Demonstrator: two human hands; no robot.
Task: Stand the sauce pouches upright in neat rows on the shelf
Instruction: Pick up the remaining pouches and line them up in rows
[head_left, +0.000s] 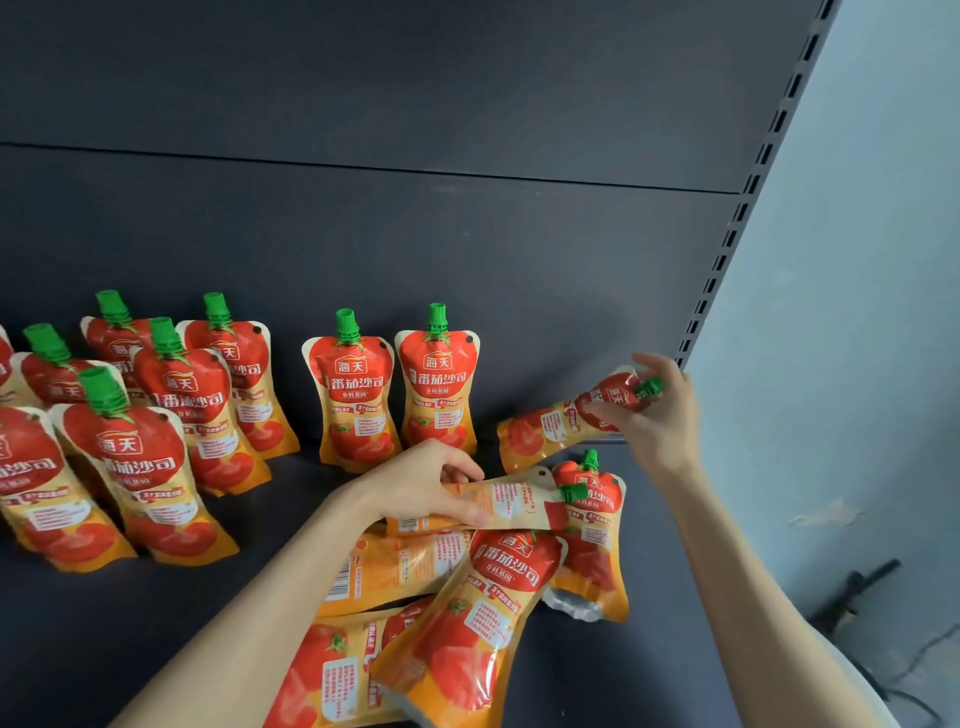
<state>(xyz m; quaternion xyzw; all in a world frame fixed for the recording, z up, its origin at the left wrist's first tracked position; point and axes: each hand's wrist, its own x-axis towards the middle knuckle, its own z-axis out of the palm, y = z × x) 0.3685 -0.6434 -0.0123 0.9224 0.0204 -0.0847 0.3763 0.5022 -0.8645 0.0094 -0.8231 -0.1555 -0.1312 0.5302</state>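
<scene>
Red-and-orange tomato sauce pouches with green caps fill the dark shelf (270, 597). Several stand upright at the left (140, 457), and two more stand against the back panel in the middle (358, 400) (439, 389). A loose pile of pouches (467, 613) lies flat at the front centre. My left hand (421, 483) grips a pouch (514, 504) held sideways above that pile, back face up, cap pointing right. My right hand (660, 410) holds another pouch (556, 426) by its cap end, tilted, with its base low beside the two standing ones.
The shelf's back panel (415, 234) is dark grey. A slotted upright post (737, 218) marks the shelf's right end, with a pale wall (857, 260) beyond it. A dark object lies on the floor (857, 592) at the lower right.
</scene>
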